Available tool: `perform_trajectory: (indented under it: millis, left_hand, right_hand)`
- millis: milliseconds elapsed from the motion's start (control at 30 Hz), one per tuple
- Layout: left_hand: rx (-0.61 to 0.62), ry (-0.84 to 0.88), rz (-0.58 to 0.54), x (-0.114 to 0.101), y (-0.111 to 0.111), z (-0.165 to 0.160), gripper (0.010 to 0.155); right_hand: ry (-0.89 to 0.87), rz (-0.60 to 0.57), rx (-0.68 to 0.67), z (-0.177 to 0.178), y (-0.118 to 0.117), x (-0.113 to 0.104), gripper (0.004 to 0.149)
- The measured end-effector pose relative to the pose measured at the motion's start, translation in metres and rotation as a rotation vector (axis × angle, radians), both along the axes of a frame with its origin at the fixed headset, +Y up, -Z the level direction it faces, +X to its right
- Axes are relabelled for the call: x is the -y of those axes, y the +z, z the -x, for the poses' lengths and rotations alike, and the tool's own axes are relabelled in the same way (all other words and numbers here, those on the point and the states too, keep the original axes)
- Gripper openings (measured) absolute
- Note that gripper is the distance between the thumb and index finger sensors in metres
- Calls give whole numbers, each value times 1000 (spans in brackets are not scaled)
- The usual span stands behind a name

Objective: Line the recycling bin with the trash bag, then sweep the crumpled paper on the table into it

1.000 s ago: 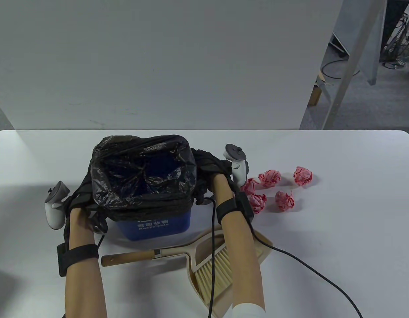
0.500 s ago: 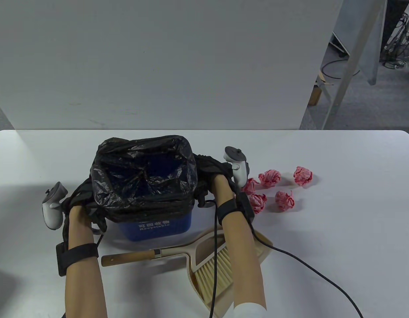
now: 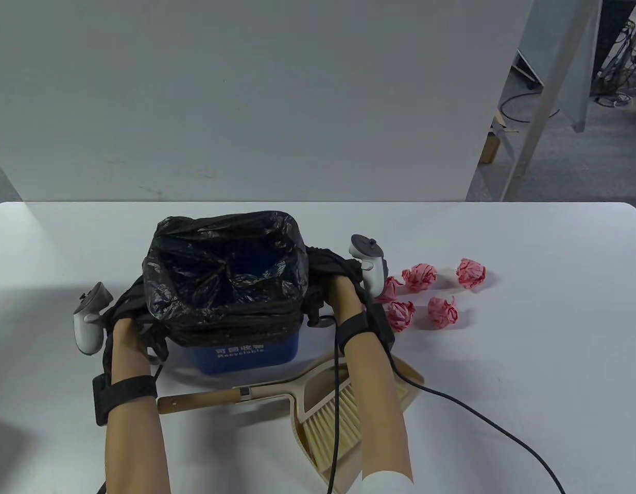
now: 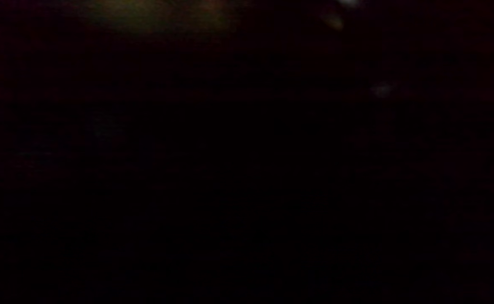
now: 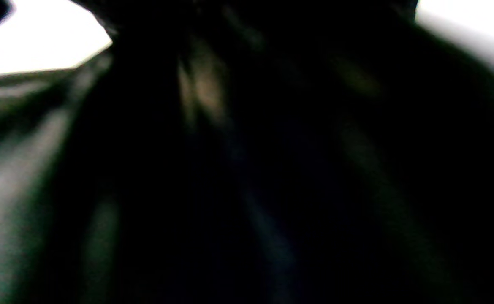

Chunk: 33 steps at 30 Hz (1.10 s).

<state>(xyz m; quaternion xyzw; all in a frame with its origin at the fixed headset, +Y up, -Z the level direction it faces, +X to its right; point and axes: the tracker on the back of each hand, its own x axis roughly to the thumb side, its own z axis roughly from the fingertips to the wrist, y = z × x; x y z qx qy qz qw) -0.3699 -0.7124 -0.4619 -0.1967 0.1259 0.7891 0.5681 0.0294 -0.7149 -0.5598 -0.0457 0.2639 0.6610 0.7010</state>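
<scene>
Table view: black plastic trash bag [image 3: 225, 288] already folded over blue recycling bin [image 3: 245, 352]; left hand [image 3: 130, 321] and right hand [image 3: 333, 278] at its sides, grip indeterminable. Five crumpled red-and-white paper balls [image 3: 419, 276] remain unswept on white desk [image 3: 529, 334]; wooden-handled brush [image 3: 276, 399] lies untouched.

It looks like a lab or office: a plain white board [image 3: 245, 98] stands behind the white surface [image 3: 529, 360], with loose cables [image 3: 614, 77] on grey floor [image 3: 580, 164] beside the board.

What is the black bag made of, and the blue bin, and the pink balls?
The trash bag looks like thin glossy plastic film: it wrinkles and shines. The recycling bin seems hard, smooth plastic, with printed white letters. The crumpled paper balls look like paper, white with red print, full of sharp creases. The brush handle looks like pale wood.
</scene>
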Motion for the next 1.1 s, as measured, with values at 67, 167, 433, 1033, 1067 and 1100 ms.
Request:
perform_trajectory:
  millis: [67, 167, 433, 1033, 1067, 1100]
  left_hand:
    - [-1, 1, 3, 0, 0, 0, 61]
    - [-8, 2, 20, 2, 1, 1, 60]
    - [1, -20, 69, 14, -1, -1, 69]
    - [-142, -335, -78, -26, 46, 15, 79]
    - [-139, -325, -77, -25, 50, 14, 79]
    - [-137, -320, -81, -24, 55, 14, 77]
  right_hand:
    - [7, 7, 3, 0, 1, 0, 35]
    - [37, 36, 19, -2, 3, 2, 35]
    - [138, 54, 176, -20, 12, 14, 34]
    - [87, -128, 111, -36, 60, -39, 64]
    - [88, -142, 114, -37, 63, -43, 65]
    - [90, -157, 117, -39, 68, -46, 65]
